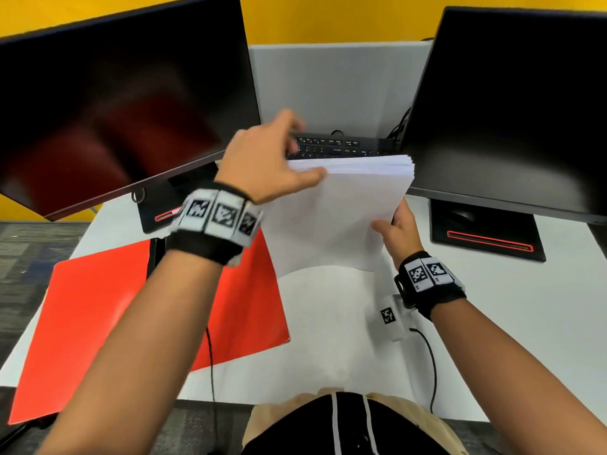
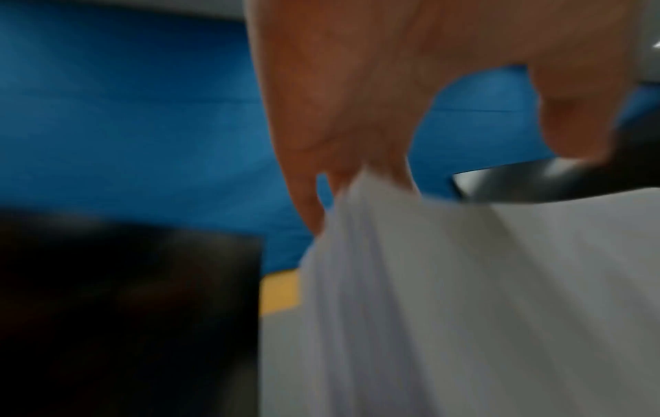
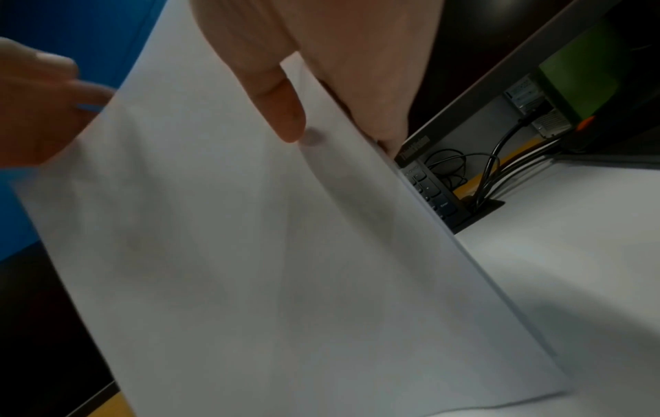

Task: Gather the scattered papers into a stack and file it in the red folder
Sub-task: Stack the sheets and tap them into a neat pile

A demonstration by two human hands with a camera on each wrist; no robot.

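I hold a thick stack of white papers (image 1: 335, 218) tilted on end over the white table (image 1: 328, 323), its lower edge near the surface. My left hand (image 1: 279, 159) grips the stack's top left corner, thumb across the front sheet and fingers curled over the top edge. In the blurred left wrist view the fingers (image 2: 357, 127) meet the paper's top edge (image 2: 464, 282). My right hand (image 1: 400, 224) pinches the right edge, thumb (image 3: 282, 107) on the front sheet (image 3: 250, 254) and fingers behind. The red folder (image 1: 98, 307) lies flat and closed at the left, under my left forearm.
Two dark monitors (image 1: 115, 103) (image 1: 512, 110) flank the stack, each base (image 1: 486, 238) on the table. A black keyboard (image 1: 335, 147) lies behind the papers, before a white divider (image 1: 335, 83). A small white tagged block (image 1: 391, 318) with a black cable sits near my right wrist.
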